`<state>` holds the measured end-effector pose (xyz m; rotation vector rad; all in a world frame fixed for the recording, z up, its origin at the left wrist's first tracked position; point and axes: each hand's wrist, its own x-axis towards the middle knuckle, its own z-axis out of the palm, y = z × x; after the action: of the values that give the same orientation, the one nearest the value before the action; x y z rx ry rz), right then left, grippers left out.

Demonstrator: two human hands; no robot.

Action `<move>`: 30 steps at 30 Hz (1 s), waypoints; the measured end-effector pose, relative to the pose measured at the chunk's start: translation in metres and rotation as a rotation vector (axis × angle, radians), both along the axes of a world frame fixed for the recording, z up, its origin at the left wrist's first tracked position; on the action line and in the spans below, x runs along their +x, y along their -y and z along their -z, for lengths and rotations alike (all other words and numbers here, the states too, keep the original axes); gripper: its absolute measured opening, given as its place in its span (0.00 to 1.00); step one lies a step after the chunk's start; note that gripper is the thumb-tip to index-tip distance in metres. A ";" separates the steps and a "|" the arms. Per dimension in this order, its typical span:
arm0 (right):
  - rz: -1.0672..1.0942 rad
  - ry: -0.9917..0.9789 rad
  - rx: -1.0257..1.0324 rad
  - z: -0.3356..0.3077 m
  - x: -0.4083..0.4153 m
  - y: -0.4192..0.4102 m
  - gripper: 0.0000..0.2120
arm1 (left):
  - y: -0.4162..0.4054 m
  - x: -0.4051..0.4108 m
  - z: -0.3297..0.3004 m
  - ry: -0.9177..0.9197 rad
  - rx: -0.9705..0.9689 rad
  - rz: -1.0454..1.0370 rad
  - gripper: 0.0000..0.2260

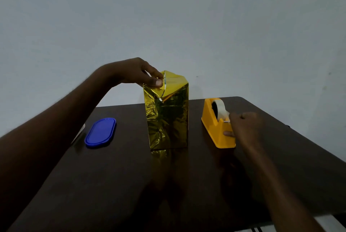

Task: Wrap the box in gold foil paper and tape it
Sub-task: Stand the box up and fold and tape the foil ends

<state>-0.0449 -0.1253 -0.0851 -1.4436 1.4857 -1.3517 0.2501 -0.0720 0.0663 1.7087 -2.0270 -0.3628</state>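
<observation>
A tall box covered in crinkled gold foil paper (167, 119) stands upright in the middle of the dark table (131, 185). My left hand (136, 73) is at its top left corner, thumb and fingers pinching the folded foil flap against the box. To the right sits a yellow tape dispenser (215, 128) with a roll of clear tape (221, 109). My right hand (245, 127) is at the dispenser's front end, fingers curled at the tape's free end by the cutter and thumb against the dispenser's side.
A blue oval lid (100, 132) lies flat on the table left of the box. A thin pale object (78, 133) shows partly behind my left forearm. The table's far edge meets a plain grey wall (187, 16).
</observation>
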 end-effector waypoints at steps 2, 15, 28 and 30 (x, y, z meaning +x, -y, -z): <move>0.081 -0.012 -0.062 0.017 0.000 -0.003 0.16 | 0.000 0.002 0.001 -0.012 0.000 0.010 0.39; 0.096 0.430 0.124 0.040 -0.001 -0.008 0.05 | -0.002 -0.002 0.001 -0.052 0.015 0.022 0.43; 0.074 0.875 0.364 0.039 0.012 -0.017 0.06 | -0.002 0.001 0.003 -0.043 0.001 0.006 0.43; 0.067 0.891 0.372 0.043 0.013 -0.021 0.05 | -0.001 0.002 0.003 -0.028 -0.003 0.006 0.43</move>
<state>-0.0320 -0.1044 -0.1285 -0.4379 1.0871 -1.3879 0.2526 -0.0712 0.0631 1.6872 -2.0120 -0.3829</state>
